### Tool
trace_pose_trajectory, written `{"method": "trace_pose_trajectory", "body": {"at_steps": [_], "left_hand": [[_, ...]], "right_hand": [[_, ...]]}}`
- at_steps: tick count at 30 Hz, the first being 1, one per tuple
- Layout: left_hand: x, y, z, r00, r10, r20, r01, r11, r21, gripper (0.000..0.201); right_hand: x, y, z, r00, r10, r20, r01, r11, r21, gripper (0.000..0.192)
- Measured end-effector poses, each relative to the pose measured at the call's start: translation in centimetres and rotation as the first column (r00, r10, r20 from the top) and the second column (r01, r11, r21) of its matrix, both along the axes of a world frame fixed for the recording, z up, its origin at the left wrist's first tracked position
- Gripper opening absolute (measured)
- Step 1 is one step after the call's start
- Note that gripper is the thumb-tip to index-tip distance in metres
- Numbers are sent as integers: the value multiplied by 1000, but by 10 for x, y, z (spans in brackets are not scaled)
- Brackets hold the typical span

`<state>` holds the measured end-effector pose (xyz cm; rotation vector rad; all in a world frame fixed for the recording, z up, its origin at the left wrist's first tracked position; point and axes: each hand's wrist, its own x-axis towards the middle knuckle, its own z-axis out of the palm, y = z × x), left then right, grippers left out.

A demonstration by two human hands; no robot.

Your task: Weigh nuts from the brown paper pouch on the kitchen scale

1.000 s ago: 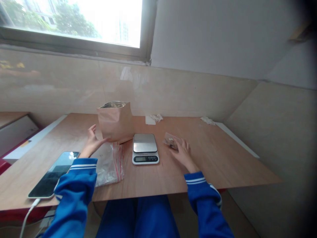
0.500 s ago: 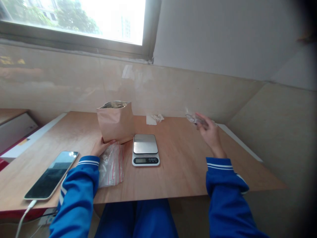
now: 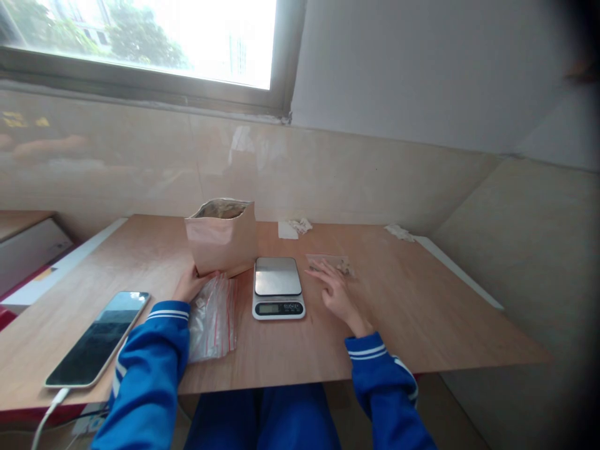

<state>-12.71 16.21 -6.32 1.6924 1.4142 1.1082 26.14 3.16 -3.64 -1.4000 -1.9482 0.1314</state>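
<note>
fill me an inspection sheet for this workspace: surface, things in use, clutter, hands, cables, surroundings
Surface: wood-look table, no spill seen
Things in use: brown pouch upright, top open; white scale with bare plate, reading illegible; clear bags with red stripes, lying flat; small clear packet, contents unclear
Clutter: phone at left; crumpled paper and a white card near the wall
Hands: left hand at the bags beside the pouch, grip unclear; right hand at the packet, fingers spread
Cables: white cable from the phone over the table edge
Surroundings: tiled wall, window above
</note>
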Motion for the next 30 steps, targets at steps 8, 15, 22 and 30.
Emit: {"method": "trace_pose_trajectory", "body": {"at_steps": [8, 15, 22, 30], "left_hand": [[0, -7, 2, 996, 57, -67, -53, 997, 64, 52], [8, -25, 14, 996, 11, -84, 4, 984, 178, 44], [9, -27, 15, 991, 26, -128, -2, 983, 185, 43], [5, -23, 13, 983, 27, -181, 9, 981, 193, 42]], "right_hand": [[-120, -27, 91, 958, 286, -31, -270, 932, 242, 48], [-173, -25, 78, 981, 63, 182, -94, 981, 170, 26], [-182, -1, 53, 998, 49, -45, -48, 999, 25, 37], [-197, 26, 46, 979, 205, -10, -205, 979, -1, 50]]}}
